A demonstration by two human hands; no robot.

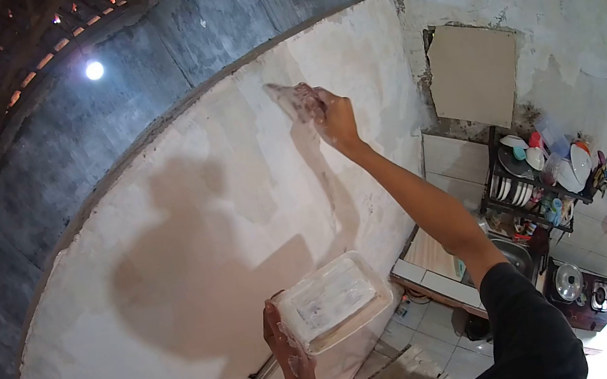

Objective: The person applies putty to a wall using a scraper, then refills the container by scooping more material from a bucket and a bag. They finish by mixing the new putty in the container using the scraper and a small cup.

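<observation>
My right hand (331, 115) is raised to the upper part of the wall, its fingers closed round a putty knife (283, 99). The blade lies against or very near the white, patchy wall (249, 158); exact contact is hard to tell. Lower down, my left hand (285, 339) grips a shallow rectangular plastic tub (380, 302) by its left side. White paste (331, 298) coats the tub's inside. Smears of the same white cover both hands.
Down to the right, a dish rack (518, 184) with plates and bowls stands above a tiled counter (437, 279) and a sink (511, 254). A gas stove (586, 294) with a lidded pot is farther right. A lit bulb (94, 70) hangs at upper left.
</observation>
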